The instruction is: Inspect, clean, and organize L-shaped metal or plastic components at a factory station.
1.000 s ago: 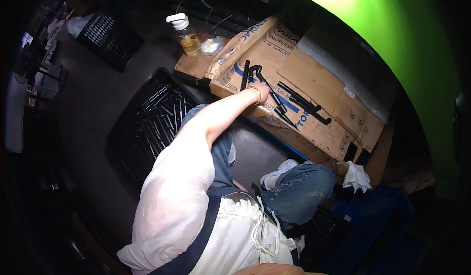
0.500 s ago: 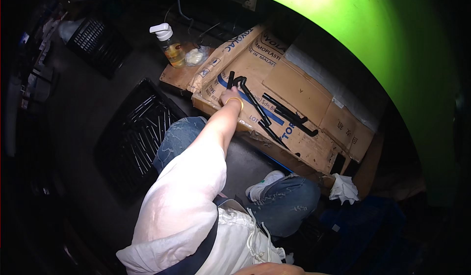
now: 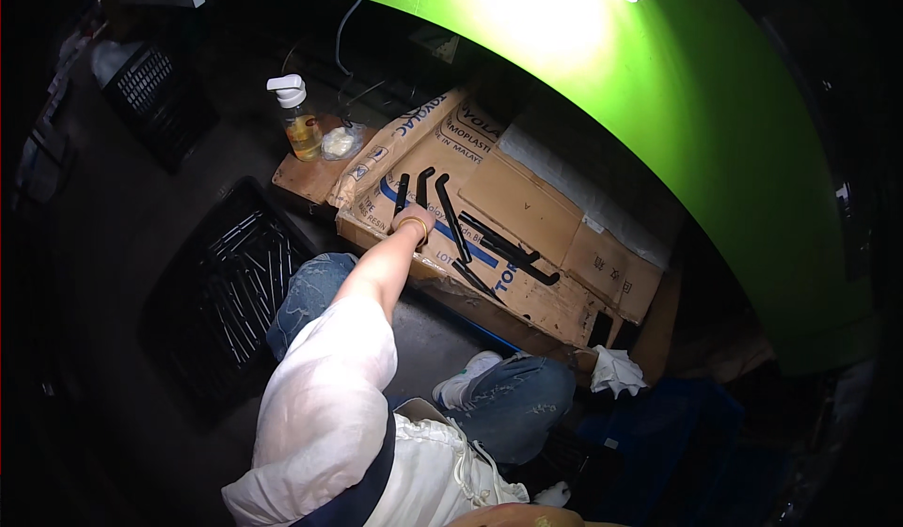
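My left hand (image 3: pixel 414 218), with a yellow band at the wrist, is low over a cardboard sheet (image 3: pixel 531 297), its fingers curled and partly hidden. A black bent rod (image 3: pixel 425 187) rises from between its fingers, hooked end away from me. Just left of the hand a short straight black rod (image 3: pixel 403 191) points away. To its right lies a longer black rod with a bent end (image 3: pixel 451 215). Several more black rods (image 3: pixel 513 250) rest close together farther right. Only a bare part of my right arm (image 3: pixel 517 517) shows at the lower edge; its hand is out of view.
A black crate (image 3: pixel 155 315) full of black rods stands on the floor at left. A pump bottle (image 3: pixel 301 132) and a plastic bag (image 3: pixel 340 141) sit on a wooden board (image 3: pixel 306 177). White crumpled paper (image 3: pixel 617 372) hangs at the cardboard's right corner. A green curved surface (image 3: pixel 734 170) rises behind.
The view has shifted, so the scene sits lower and farther left. My left hand has moved slightly right against the cardboard, and the bent rods by it now lie more apart.
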A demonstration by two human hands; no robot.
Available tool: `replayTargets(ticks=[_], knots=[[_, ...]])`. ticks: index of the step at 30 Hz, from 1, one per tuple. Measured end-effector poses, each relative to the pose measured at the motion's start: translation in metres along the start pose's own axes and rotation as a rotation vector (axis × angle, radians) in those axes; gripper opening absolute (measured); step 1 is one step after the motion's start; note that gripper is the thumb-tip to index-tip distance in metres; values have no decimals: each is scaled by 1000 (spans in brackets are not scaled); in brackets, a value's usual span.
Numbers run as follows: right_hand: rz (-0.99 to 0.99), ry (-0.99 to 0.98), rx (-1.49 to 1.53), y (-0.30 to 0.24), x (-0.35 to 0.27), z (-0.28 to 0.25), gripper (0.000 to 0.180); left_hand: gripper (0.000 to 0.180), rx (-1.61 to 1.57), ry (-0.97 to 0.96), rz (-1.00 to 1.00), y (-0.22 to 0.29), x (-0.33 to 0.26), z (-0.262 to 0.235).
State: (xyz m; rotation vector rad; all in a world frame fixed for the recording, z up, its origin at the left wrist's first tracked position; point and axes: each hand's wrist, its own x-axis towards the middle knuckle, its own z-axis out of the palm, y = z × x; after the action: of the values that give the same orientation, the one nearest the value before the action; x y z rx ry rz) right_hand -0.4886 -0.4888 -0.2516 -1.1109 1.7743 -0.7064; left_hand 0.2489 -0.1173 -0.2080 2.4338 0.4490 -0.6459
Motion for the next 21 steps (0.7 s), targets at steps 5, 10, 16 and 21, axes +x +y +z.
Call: replayTargets(ticks=[5,10,16,21], knots=[[-454,-20,-181,-110,-64,81,36,37,-815,-207,183,-2,-35,-21],[-394,-487,208,-231,-209,158,35,33,-1367,-729,414,-32,-145,-53],[-877,-981,-87,-268,-336,210,25,51,-1368,-955,655,-57,-265,-65],[-913,-1237,-160,-263,-392,233,30,69,-1146,-1022,716,-83,-330,-61]])
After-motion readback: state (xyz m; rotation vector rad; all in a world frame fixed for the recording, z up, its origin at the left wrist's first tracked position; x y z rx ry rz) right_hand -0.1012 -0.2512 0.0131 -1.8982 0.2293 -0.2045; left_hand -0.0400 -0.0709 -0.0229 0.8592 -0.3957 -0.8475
